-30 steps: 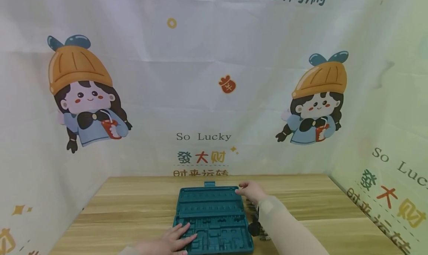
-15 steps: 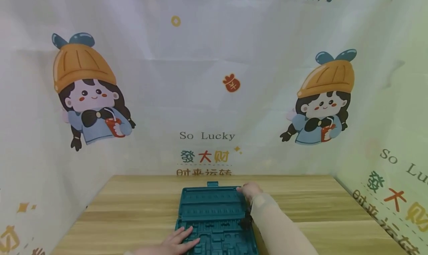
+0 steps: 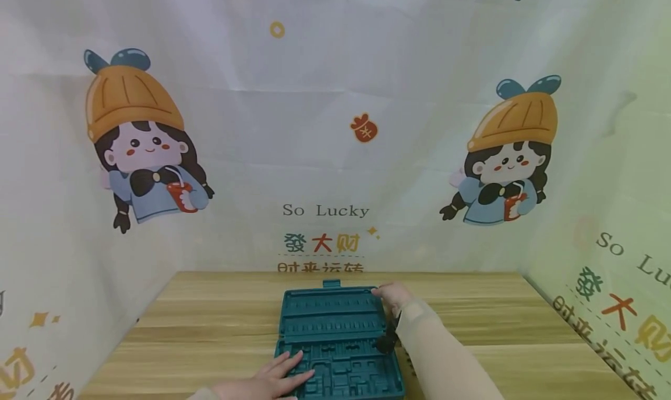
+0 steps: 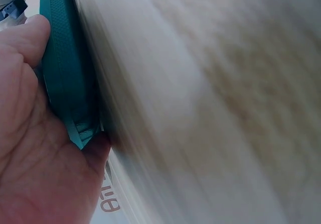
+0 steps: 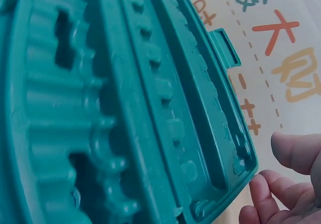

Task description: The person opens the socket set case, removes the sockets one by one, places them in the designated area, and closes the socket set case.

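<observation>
An open teal plastic case (image 3: 335,324) lies on the table, its tray near me and its lid folded flat away from me. Both halves show moulded slots. My left hand (image 3: 267,378) rests on the tray's left side with fingers spread, as the head view shows. In the left wrist view, the case's outer side wall (image 4: 67,58) stands beside that palm, with a fingertip near the table. At the lid's far right corner is my right hand (image 3: 395,298). Seen from the right wrist, its fingertips (image 5: 261,194) meet the corner, the thumb apart from them.
Small dark pieces (image 3: 409,362) lie right of the case, partly hidden by my right forearm. A black device (image 3: 386,343) near the right wrist overlaps the case edge. The wooden table (image 3: 209,312) ends at a printed cloth backdrop (image 3: 325,155).
The right forearm has shifted left, so the black device now overlaps the case and more of the small pieces are covered. The left hand stays on the tray; the head view has shifted slightly.
</observation>
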A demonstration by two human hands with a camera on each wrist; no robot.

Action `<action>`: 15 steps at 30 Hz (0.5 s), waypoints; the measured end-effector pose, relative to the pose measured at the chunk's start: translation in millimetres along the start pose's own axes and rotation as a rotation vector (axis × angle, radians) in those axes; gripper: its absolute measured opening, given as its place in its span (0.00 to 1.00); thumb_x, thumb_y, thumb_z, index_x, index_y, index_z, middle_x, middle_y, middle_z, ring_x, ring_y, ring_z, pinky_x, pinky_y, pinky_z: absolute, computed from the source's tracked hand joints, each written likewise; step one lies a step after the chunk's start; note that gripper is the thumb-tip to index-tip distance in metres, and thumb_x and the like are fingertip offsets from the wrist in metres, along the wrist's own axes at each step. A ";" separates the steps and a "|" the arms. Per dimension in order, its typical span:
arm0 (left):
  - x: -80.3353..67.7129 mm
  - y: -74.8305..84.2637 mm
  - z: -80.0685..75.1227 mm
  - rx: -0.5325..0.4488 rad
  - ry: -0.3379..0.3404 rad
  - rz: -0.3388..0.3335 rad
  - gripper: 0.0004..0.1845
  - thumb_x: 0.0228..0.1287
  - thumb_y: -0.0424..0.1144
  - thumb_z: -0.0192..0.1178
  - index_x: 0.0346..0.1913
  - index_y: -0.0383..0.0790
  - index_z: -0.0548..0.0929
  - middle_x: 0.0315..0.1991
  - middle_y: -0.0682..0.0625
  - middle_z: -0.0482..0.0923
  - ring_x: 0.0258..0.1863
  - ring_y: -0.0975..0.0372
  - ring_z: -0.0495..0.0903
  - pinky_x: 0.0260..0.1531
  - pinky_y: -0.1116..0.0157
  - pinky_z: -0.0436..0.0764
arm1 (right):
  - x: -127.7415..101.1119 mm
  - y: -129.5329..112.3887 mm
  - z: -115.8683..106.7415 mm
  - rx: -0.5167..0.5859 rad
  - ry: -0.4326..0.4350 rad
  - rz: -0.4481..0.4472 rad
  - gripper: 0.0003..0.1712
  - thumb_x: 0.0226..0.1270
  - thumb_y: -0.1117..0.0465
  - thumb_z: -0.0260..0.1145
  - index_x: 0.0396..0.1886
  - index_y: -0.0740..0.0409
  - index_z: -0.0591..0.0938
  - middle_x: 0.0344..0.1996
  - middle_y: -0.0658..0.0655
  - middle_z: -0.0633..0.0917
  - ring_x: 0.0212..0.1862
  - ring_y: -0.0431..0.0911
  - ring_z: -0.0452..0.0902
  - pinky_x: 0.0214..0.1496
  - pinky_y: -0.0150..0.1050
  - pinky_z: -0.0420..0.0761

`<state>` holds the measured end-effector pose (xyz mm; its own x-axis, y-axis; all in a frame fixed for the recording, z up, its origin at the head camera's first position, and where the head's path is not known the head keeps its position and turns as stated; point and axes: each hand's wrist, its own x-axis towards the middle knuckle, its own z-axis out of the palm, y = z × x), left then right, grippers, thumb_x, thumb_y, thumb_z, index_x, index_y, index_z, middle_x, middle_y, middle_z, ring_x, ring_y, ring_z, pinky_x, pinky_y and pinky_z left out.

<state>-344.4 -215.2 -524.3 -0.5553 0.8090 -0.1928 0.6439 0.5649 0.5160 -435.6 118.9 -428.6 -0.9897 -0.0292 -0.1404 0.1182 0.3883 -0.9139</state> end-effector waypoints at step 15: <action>3.4 -6.1 1.8 -0.019 -0.018 -0.011 0.31 0.73 0.65 0.32 0.76 0.68 0.46 0.77 0.52 0.34 0.74 0.44 0.37 0.62 0.41 0.60 | -1.1 -6.4 -0.7 0.135 0.039 -0.050 0.25 0.71 0.64 0.59 0.63 0.73 0.69 0.61 0.73 0.71 0.58 0.63 0.70 0.58 0.55 0.70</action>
<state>-349.3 -215.7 -529.6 -0.5524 0.8057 -0.2138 0.6278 0.5708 0.5292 -435.3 117.1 -422.3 -0.9967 -0.0086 -0.0811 0.0761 0.2599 -0.9626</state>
